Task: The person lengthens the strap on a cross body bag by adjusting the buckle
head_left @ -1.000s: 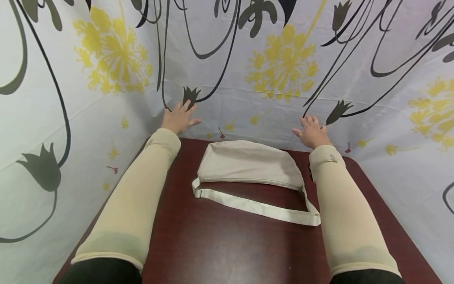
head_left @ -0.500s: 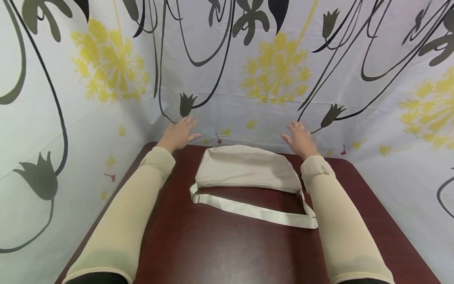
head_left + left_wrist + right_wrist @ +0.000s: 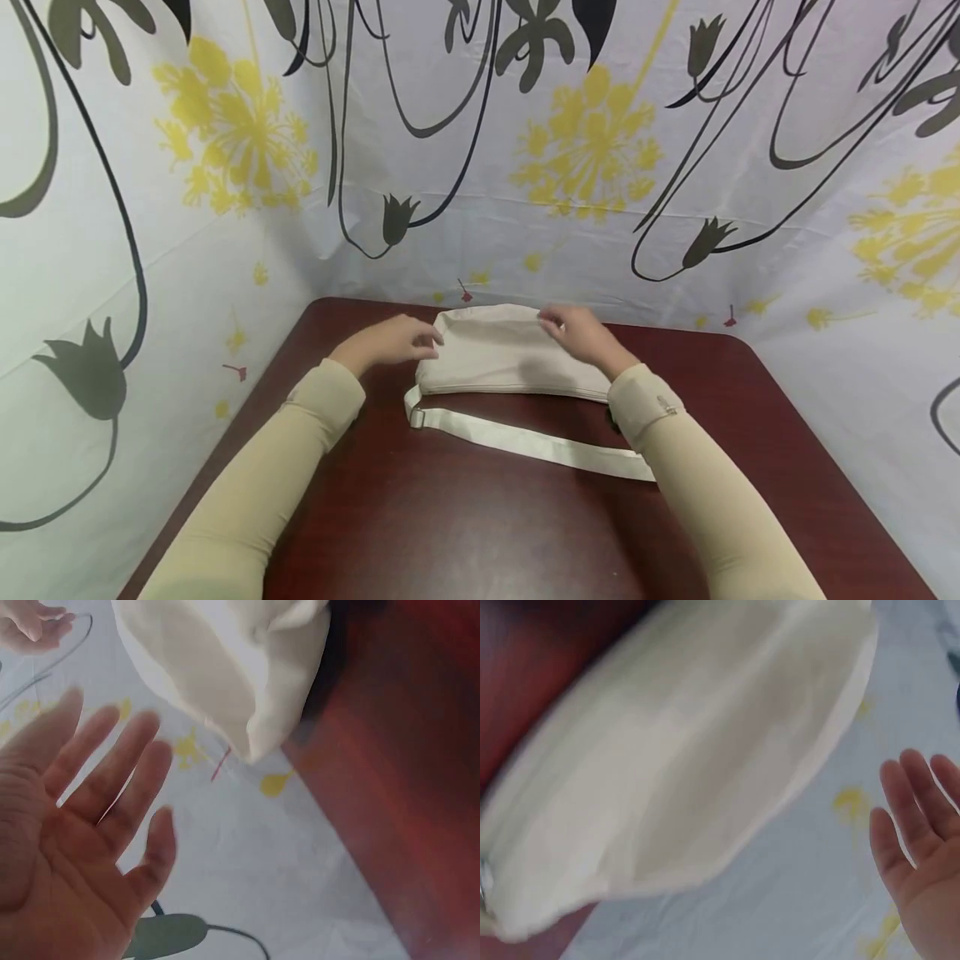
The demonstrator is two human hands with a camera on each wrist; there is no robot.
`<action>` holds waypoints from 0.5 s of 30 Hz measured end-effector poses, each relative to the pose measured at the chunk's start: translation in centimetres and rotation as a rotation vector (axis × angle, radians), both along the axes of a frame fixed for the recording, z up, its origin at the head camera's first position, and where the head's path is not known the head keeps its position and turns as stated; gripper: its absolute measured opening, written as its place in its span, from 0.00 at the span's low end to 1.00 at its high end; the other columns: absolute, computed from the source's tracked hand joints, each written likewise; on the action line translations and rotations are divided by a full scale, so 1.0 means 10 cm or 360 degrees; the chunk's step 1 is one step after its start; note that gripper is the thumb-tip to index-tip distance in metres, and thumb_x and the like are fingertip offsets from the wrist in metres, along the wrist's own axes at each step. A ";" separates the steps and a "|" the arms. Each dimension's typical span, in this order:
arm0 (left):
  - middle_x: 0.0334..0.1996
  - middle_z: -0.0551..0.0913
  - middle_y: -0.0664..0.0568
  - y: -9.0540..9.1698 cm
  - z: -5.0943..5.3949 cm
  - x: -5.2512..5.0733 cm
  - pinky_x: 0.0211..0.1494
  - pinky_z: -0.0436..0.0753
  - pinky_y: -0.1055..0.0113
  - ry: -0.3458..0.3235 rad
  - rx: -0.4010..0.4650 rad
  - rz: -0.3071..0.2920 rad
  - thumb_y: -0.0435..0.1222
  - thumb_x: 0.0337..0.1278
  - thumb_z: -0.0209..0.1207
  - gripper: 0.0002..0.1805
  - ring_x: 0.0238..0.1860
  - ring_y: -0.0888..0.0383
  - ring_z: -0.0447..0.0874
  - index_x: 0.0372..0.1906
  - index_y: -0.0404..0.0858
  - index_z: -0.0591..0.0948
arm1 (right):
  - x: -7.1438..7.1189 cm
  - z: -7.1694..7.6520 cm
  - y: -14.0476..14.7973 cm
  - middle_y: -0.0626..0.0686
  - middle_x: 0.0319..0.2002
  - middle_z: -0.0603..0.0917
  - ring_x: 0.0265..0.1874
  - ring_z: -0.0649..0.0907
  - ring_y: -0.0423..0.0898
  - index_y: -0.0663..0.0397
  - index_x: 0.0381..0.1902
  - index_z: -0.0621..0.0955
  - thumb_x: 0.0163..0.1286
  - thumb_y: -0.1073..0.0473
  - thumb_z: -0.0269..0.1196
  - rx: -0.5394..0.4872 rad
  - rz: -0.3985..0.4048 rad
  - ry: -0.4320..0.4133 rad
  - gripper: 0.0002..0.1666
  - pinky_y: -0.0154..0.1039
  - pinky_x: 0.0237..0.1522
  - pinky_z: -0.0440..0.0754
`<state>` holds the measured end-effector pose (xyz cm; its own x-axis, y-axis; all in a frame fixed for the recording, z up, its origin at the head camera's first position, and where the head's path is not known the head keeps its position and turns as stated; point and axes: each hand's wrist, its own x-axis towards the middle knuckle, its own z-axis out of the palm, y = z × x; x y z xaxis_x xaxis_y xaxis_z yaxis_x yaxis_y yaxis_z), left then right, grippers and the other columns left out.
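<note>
A cream fabric bag (image 3: 487, 354) lies on the dark red table, its strap (image 3: 525, 437) looped toward the near side. At the bag's left end is the left hand (image 3: 393, 340), fingers loosely bent, gripping nothing. Over the bag's right part hovers the right hand (image 3: 585, 335), also holding nothing. The left wrist view has the left hand (image 3: 90, 825) with spread fingers beside the bag (image 3: 217, 667). In the right wrist view the right hand (image 3: 926, 855) is apart from the bag (image 3: 682, 750), palm showing.
Patterned white cloth (image 3: 480, 167) with grey stems and yellow flowers hangs behind and at both sides of the table (image 3: 465, 517). A metal buckle (image 3: 417, 418) sits on the strap's left end.
Both hands have come down from near the back cloth and inward to the bag. The right hand moved left over it, and the fingers are more bent. The bag has stayed put.
</note>
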<state>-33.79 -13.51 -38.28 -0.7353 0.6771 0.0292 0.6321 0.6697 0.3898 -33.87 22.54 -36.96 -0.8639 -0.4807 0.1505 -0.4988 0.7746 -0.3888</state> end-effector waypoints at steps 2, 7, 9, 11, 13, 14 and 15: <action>0.43 0.88 0.52 0.01 -0.09 0.06 0.51 0.82 0.58 -0.0105 0.0020 -0.0037 0.40 0.67 0.65 0.17 0.43 0.57 0.85 0.57 0.37 0.84 | 0.08 -0.11 -0.10 0.59 0.47 0.86 0.45 0.84 0.54 0.62 0.55 0.82 0.80 0.57 0.56 0.0032 0.0144 -0.0103 0.16 0.53 0.50 0.80; 0.40 0.88 0.53 0.05 -0.32 0.18 0.48 0.81 0.65 -0.0328 0.0040 -0.0120 0.40 0.55 0.74 0.23 0.41 0.61 0.84 0.54 0.36 0.84 | 0.33 -0.43 -0.29 0.48 0.32 0.84 0.33 0.80 0.40 0.57 0.40 0.84 0.78 0.57 0.58 0.0203 0.0475 -0.0425 0.11 0.42 0.41 0.78; 0.41 0.87 0.53 0.07 -0.38 0.23 0.50 0.81 0.65 -0.0401 0.0037 -0.0137 0.42 0.52 0.76 0.24 0.43 0.61 0.83 0.53 0.36 0.85 | 0.45 -0.53 -0.35 0.43 0.32 0.82 0.32 0.78 0.38 0.52 0.39 0.84 0.77 0.54 0.60 0.0236 0.0519 -0.0544 0.10 0.39 0.40 0.77; 0.42 0.87 0.52 0.08 -0.42 0.26 0.52 0.80 0.64 -0.0443 0.0036 -0.0128 0.42 0.50 0.76 0.24 0.44 0.60 0.83 0.52 0.37 0.85 | 0.54 -0.61 -0.40 0.42 0.35 0.83 0.34 0.78 0.37 0.49 0.40 0.83 0.75 0.52 0.62 0.0227 0.0508 -0.0634 0.08 0.38 0.41 0.77; 0.42 0.85 0.53 0.09 -0.44 0.29 0.52 0.79 0.64 -0.0460 0.0024 -0.0107 0.42 0.49 0.77 0.24 0.44 0.60 0.82 0.52 0.38 0.85 | 0.60 -0.66 -0.43 0.42 0.37 0.83 0.36 0.79 0.38 0.49 0.42 0.83 0.73 0.52 0.65 0.0196 0.0483 -0.0670 0.08 0.39 0.42 0.78; 0.41 0.85 0.54 0.09 -0.45 0.30 0.52 0.79 0.64 -0.0463 0.0019 -0.0095 0.42 0.49 0.77 0.24 0.44 0.60 0.82 0.51 0.38 0.85 | 0.62 -0.68 -0.45 0.43 0.37 0.83 0.36 0.79 0.39 0.50 0.42 0.82 0.72 0.52 0.67 0.0182 0.0464 -0.0687 0.09 0.39 0.41 0.78; 0.40 0.85 0.55 0.10 -0.46 0.32 0.52 0.79 0.64 -0.0460 0.0008 -0.0082 0.42 0.49 0.77 0.24 0.44 0.60 0.82 0.51 0.39 0.85 | 0.63 -0.69 -0.47 0.44 0.37 0.83 0.36 0.80 0.39 0.50 0.43 0.82 0.70 0.52 0.68 0.0186 0.0449 -0.0685 0.10 0.39 0.41 0.78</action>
